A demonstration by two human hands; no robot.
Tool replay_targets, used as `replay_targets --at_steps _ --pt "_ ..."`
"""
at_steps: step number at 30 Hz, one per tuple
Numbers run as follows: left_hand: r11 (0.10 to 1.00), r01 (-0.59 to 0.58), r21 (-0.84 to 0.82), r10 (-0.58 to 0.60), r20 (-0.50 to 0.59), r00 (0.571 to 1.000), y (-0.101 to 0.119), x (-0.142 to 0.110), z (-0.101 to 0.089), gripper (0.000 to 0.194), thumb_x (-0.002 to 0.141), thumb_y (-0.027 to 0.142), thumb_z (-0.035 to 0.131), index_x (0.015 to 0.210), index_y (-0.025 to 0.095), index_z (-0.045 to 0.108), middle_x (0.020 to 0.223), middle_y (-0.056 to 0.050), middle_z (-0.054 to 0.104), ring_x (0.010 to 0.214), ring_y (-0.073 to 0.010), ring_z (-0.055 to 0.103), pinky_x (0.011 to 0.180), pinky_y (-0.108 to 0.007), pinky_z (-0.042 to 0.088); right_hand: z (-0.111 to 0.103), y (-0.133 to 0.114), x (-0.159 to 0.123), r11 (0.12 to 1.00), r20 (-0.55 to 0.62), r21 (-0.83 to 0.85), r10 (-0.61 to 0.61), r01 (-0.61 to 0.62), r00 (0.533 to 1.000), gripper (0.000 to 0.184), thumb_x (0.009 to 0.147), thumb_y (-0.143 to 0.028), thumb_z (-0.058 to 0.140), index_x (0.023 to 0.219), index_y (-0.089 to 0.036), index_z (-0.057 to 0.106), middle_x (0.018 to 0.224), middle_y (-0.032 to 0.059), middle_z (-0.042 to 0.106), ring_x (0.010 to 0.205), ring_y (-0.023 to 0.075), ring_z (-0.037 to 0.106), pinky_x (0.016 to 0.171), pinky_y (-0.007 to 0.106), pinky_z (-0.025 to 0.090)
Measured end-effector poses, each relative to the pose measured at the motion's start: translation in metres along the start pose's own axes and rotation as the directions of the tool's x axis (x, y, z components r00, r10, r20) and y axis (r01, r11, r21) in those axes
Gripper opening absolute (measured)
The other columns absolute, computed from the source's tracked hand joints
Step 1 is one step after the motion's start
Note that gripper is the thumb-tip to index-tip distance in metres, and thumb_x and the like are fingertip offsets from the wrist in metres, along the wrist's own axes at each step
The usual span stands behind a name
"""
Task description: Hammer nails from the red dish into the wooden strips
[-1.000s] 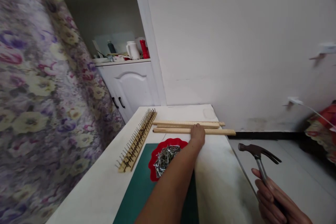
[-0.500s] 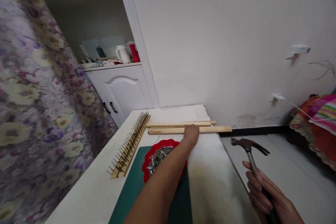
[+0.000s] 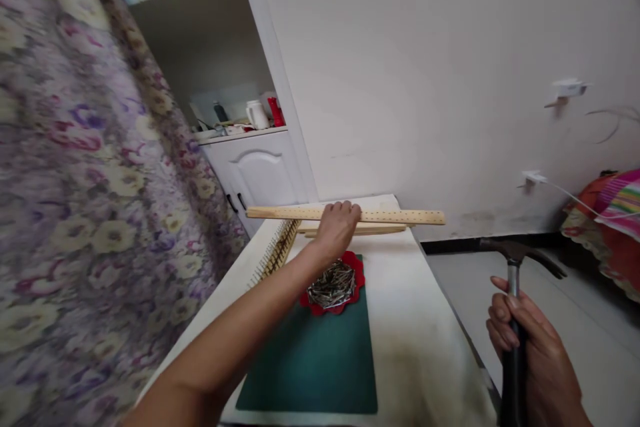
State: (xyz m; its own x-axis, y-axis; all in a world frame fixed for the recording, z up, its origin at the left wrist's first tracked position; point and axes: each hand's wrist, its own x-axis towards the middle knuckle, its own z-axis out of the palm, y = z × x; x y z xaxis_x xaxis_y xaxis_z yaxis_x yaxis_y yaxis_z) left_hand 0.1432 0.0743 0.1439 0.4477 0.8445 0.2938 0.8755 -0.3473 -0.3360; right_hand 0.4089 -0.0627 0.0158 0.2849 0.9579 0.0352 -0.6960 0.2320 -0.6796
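Note:
My left hand grips a long wooden strip dotted with small holes and holds it level above the far end of the white table. A second wooden strip lies on the table just beneath it. My right hand is off the table's right side, shut around the black handle of a hammer whose head points up. A red scalloped dish full of nails sits on the far edge of a green mat.
A wooden strip studded with upright nails lies along the table's left edge. A flowered curtain hangs at the left. A white cabinet with bottles stands behind, and a bright striped cloth lies at the far right by the wall.
My left hand has lifted the holed wooden strip off the table and moved it left. My right hand has turned the hammer upright. The view has shifted.

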Motion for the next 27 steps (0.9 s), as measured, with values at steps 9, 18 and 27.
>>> replay_targets --at_steps 9,18,27 --pt "0.971 0.209 -0.114 -0.17 0.279 0.945 -0.043 -0.211 0.003 0.033 0.089 0.011 0.037 0.116 0.023 0.05 0.111 -0.007 0.057 0.101 -0.0214 0.05 0.089 -0.034 0.036 0.005 0.016 -0.014 0.995 0.123 -0.08 0.061 -0.052 0.991 0.025 0.089 -0.017 0.055 0.113 -0.019 0.061 0.066 -0.0059 0.047 0.042 0.0031 0.038 0.035 0.009 0.039" --pt "0.929 0.328 -0.171 -0.228 0.433 0.872 -0.018 -0.271 0.059 0.034 0.089 0.012 0.037 0.118 0.023 0.051 0.105 -0.006 0.059 0.099 -0.0204 0.053 0.09 -0.034 0.037 0.021 0.036 -0.019 0.98 0.189 -0.156 0.151 -0.123 0.97 0.026 0.087 -0.02 0.058 0.113 -0.019 0.061 0.063 -0.0051 0.052 0.039 0.0038 0.039 0.033 0.011 0.037" --pt "0.938 0.295 -0.18 -0.189 0.449 0.874 -0.016 -0.27 0.076 0.033 0.09 0.015 0.035 0.117 0.024 0.052 0.106 -0.006 0.056 0.096 -0.0197 0.053 0.089 -0.034 0.037 0.026 0.047 -0.017 0.967 0.175 -0.209 0.186 -0.148 0.967 0.026 0.087 -0.021 0.058 0.113 -0.018 0.062 0.063 -0.005 0.05 0.039 0.0043 0.038 0.033 0.013 0.034"
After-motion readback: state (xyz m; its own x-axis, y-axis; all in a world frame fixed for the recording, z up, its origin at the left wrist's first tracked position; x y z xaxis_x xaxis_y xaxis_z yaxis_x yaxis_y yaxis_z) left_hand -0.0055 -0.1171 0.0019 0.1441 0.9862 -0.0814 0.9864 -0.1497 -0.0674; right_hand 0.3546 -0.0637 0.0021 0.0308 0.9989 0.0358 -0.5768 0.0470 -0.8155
